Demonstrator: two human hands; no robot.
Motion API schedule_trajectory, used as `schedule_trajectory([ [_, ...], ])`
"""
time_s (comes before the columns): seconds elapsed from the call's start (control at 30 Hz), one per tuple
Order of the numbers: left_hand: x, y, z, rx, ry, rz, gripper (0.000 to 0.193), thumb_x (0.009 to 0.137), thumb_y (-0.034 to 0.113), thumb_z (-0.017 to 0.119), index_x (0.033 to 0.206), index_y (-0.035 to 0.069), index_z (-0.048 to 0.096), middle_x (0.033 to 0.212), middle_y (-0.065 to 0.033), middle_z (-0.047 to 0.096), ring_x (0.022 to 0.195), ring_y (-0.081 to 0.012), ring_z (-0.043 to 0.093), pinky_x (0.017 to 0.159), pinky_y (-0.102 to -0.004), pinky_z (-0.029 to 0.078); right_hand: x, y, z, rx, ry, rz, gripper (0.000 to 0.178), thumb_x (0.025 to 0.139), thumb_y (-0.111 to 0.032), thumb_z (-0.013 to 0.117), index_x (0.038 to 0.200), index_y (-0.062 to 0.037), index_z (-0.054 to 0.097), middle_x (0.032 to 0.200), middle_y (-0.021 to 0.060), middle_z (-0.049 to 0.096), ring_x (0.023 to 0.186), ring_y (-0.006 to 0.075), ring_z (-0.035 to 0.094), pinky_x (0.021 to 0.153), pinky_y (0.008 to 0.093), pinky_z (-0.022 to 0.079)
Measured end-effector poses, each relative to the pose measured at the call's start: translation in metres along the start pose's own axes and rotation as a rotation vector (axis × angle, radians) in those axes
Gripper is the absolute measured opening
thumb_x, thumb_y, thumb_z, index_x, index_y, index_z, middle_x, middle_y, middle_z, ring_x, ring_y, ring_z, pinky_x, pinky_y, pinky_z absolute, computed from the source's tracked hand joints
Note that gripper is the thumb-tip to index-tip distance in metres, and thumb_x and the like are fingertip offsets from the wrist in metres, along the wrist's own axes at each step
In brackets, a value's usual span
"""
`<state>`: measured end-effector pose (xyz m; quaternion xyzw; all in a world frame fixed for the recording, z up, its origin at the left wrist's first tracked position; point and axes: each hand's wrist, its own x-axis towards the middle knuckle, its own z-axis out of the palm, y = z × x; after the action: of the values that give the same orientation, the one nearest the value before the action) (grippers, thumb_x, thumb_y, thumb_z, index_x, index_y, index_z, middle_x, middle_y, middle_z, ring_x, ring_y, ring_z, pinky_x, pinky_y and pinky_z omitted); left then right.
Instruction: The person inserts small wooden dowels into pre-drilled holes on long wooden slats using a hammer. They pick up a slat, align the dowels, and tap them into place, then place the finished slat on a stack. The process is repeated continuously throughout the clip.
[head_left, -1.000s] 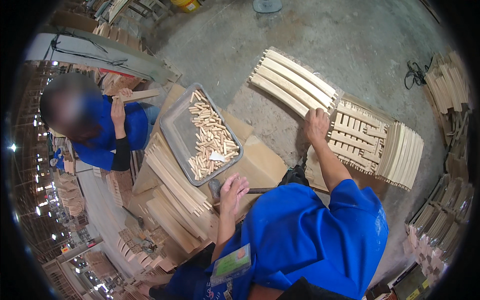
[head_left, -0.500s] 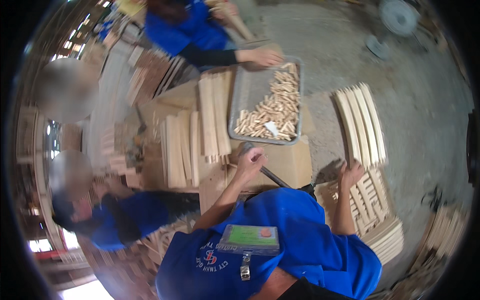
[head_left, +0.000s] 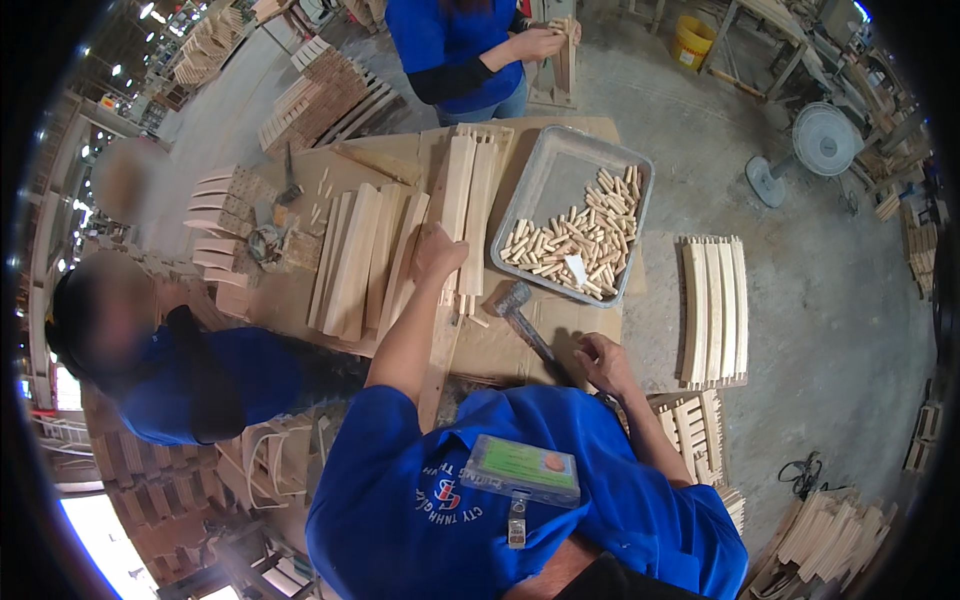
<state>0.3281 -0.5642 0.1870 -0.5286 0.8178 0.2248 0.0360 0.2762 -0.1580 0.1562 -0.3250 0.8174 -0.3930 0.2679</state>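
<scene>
Curling loosely beside the handle of the hammer (head_left: 535, 335), the right hand (head_left: 606, 366) has its fingers parted, with nothing seen between them. By its forearm lies the crossed stack (head_left: 692, 428), partly hidden. The near edge of the bench (head_left: 490, 350) runs just in front of the person, and bare cardboard around the hammer gives the hands a little room.

The left hand (head_left: 440, 256) is on the slats, fingers bent down where two groups meet; whether they grasp one, I cannot tell. Plain slats (head_left: 352, 262) lie to its left; I make out no pegs in their ends, so these look undone. A co-worker (head_left: 260, 370) crowds that side. The pegged slats (head_left: 460, 190) alongside show pegs at their ends and seem done, as does the curved stack (head_left: 715, 312) right of the bench.

Farther on, the tray (head_left: 545, 172) holds many loose pegs (head_left: 590, 245), so plenty appear unused. Its right rim comes close to the bench's right edge, with open floor (head_left: 690, 170) beyond. Another co-worker (head_left: 420, 40) stands at the far side; the fan (head_left: 825, 140) and bucket (head_left: 692, 42) are well apart.
</scene>
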Motion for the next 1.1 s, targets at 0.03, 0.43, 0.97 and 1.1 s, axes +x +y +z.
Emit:
schedule_trajectory([
  [0.03, 0.006, 0.001, 0.000, -0.003, -0.005, -0.010, 0.076, 0.084, 0.033, 0.074, 0.149, 0.003, 0.050, 0.155, -0.0235, 0.050, 0.138, -0.0384, 0.055, 0.115, -0.0457, 0.045, 0.004, -0.007, 0.000, -0.042, -0.047, -0.005, 0.032, 0.093, -0.018, 0.074, 0.119, -0.0007, 0.069, 0.100, 0.0173, 0.075, 0.089, 0.0299, 0.074, 0.080, 0.0398, 0.059],
  [0.43, -0.001, -0.034, -0.017, -0.210, -0.054, 0.101, 0.061, 0.080, 0.037, 0.078, 0.127, -0.001, 0.067, 0.131, -0.0241, 0.068, 0.123, -0.0364, 0.066, 0.106, -0.0472, 0.051, -0.027, -0.004, 0.034, -0.018, -0.100, 0.087, 0.039, 0.091, -0.024, 0.075, 0.122, 0.0000, 0.068, 0.107, 0.0205, 0.075, 0.098, 0.0375, 0.073, 0.088, 0.0432, 0.058],
  [0.97, -0.123, 0.011, -0.098, -1.511, -0.061, 0.586, 0.049, 0.094, 0.004, 0.076, 0.136, -0.001, 0.052, 0.103, -0.0074, 0.070, 0.090, -0.0195, 0.072, 0.082, -0.0353, 0.060, 0.069, -0.048, 0.087, -0.416, -0.110, -0.116, 0.042, 0.088, -0.029, 0.070, 0.122, -0.0070, 0.057, 0.111, 0.0222, 0.069, 0.101, 0.0437, 0.069, 0.090, 0.0517, 0.055],
  [1.1, -0.140, 0.009, -0.093, -1.419, 0.041, 0.733, 0.049, 0.093, 0.001, 0.077, 0.135, -0.002, 0.053, 0.105, -0.0057, 0.071, 0.093, -0.0132, 0.068, 0.083, -0.0301, 0.059, 0.065, -0.027, 0.071, -0.242, -0.159, -0.109, 0.036, 0.088, -0.023, 0.066, 0.117, -0.0044, 0.056, 0.097, 0.0262, 0.070, 0.096, 0.0478, 0.068, 0.083, 0.0544, 0.054],
])
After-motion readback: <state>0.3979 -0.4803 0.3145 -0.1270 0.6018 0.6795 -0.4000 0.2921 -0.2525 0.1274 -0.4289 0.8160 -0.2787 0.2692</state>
